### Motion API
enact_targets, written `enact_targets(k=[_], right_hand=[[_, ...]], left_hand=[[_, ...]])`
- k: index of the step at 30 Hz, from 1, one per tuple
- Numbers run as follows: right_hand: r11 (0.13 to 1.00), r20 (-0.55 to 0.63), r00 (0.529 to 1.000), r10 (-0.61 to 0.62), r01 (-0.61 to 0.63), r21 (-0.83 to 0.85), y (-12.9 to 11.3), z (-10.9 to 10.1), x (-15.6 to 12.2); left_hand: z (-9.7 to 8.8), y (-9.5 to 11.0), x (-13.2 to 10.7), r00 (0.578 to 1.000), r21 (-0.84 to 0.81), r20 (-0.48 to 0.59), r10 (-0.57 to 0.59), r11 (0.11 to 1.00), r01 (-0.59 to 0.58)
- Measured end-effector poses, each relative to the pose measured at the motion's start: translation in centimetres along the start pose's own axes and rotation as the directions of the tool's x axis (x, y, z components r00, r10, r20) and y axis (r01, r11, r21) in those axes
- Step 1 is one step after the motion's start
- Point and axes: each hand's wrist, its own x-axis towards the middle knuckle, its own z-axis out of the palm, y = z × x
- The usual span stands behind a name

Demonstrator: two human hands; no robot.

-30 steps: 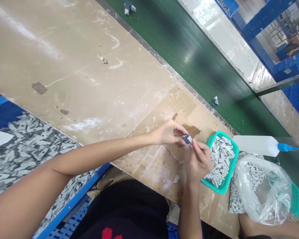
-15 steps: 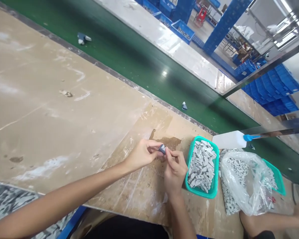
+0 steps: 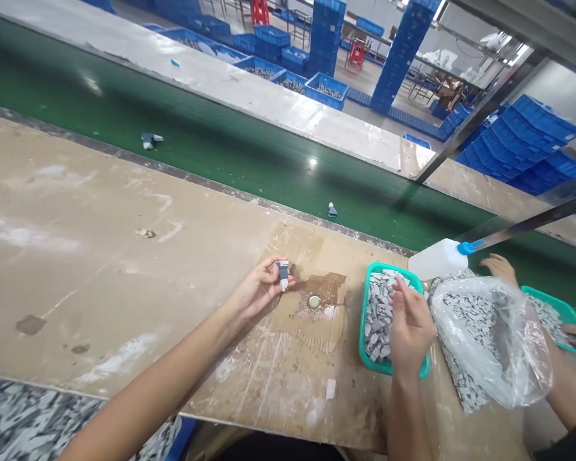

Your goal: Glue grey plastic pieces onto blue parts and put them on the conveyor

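My left hand [image 3: 264,285] is closed on a small dark-blue and white plastic part [image 3: 283,274], held upright between thumb and fingers above the worktable. Over the right side of a green basket [image 3: 367,333] is my right hand [image 3: 411,323], its fingers drawn together in a pinch; whether a piece is between them I cannot make out. Small grey and white plastic pieces [image 3: 378,320] fill the basket. On the table between my hands, a small round cap-like dish [image 3: 314,301] sits on a wet, stained piece of cardboard [image 3: 329,330].
A white bottle with a blue nozzle [image 3: 439,259] lies behind a clear bag of pieces [image 3: 484,346]. At right, a co-worker's hand [image 3: 502,267] reaches past the bag near another green basket [image 3: 552,294]. Parts [image 3: 333,210] lie on the green conveyor belt [image 3: 249,173]. A blue bin of pieces [image 3: 43,422] is lower left.
My hands, earlier together at the part, have separated. My left keeps the part, now upright; my right has moved right to the green basket. The view has tilted, and the co-worker's arms reach further in.
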Motion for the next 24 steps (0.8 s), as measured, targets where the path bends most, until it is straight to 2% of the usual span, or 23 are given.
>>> enact_targets(k=[3,5,8,10,13,16,21,23,24], right_hand=[[0.996,-0.12,0.991,0.055,-0.062,-0.056,1.9,-1.4,1.3],[0.988,-0.155,0.982,0.11,-0.125,-0.089,3.2,-1.9,1.8],[0.978,-0.051,0.988,0.145,-0.151,-0.141,5.1,-1.9,1.9],[0.973,0.068,0.99,0.123,-0.107,-0.202,5.9,-1.4,1.8],[0.96,0.158,0.983,0.089,-0.042,-0.275,6.2,-0.7,1.6],[0.945,0.193,0.98,0.055,0.011,-0.326,6.2,-0.3,1.4],[0.943,0.196,0.98,0.035,0.033,-0.331,6.9,0.0,1.1],[0.95,0.153,0.987,0.043,0.007,-0.312,7.2,0.0,1.0],[0.952,0.13,0.991,0.04,0.002,-0.305,7.2,-0.1,1.0]], left_hand=[[0.1,0.6,0.3,0.996,0.014,-0.094,0.011,1.0,-0.01],[0.1,1.0,0.4,0.987,0.066,-0.147,0.071,0.996,-0.062],[-0.3,1.6,0.9,0.946,0.259,-0.207,0.251,0.946,-0.195],[-0.6,2.3,1.6,0.906,0.412,-0.179,0.382,0.866,-0.284],[-0.4,4.4,3.8,0.852,0.632,-0.11,0.512,0.698,-0.337],[1.1,7.0,7.8,0.78,0.829,-0.102,0.617,0.487,-0.277],[4.7,10.1,15.0,0.779,0.921,-0.141,0.611,0.37,-0.123],[5.7,10.5,17.0,0.754,0.951,-0.159,0.637,0.303,-0.056],[6.1,10.6,17.8,0.726,0.962,-0.177,0.664,0.271,-0.014]])
